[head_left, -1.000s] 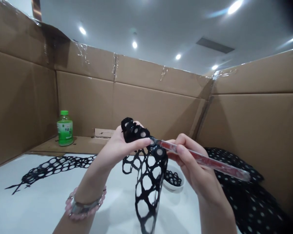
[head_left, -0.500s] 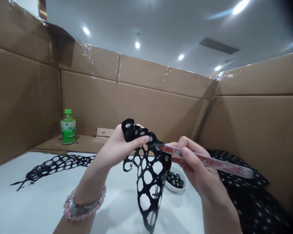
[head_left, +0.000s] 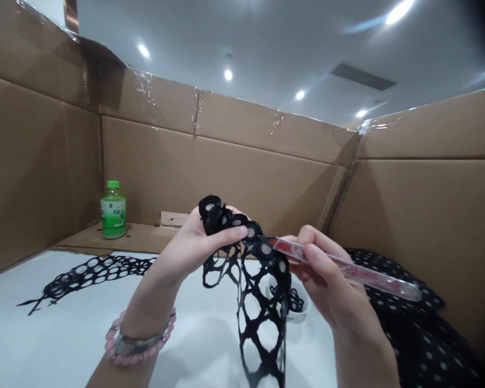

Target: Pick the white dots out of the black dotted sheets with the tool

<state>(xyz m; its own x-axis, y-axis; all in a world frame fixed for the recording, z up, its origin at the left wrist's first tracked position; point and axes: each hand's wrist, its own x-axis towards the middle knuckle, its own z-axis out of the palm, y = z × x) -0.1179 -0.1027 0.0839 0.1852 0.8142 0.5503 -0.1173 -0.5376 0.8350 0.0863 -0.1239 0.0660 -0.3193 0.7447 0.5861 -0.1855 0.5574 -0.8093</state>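
Note:
Black dotted fabric [head_left: 262, 328], with many round holes and a strip of pale dots along its top edge, is pinched between the thumb and fingers of my left hand [head_left: 198, 237]. It hangs down in front of me. My right hand [head_left: 327, 269] grips a slim craft knife [head_left: 347, 268] with a red and clear handle. The knife's dark pointed tip meets the dotted edge just right of my left thumb; whether it has pierced the cloth, I cannot tell. Below, partly hidden by the fabric, a white bowl [head_left: 301, 317] holds black scraps [head_left: 296, 302].
Another holed black strip [head_left: 92, 275] lies on the white table [head_left: 64, 334] at left. Behind it stands a green bottle [head_left: 113, 213]. Black dotted cloth [head_left: 424, 334] is heaped at right. Cardboard walls [head_left: 242, 167] surround the table.
The hanging part of the fabric has swung right and straightened, covering more of the bowl. The dotted edge past my left thumb shows more. Both hands are nearly where they were.

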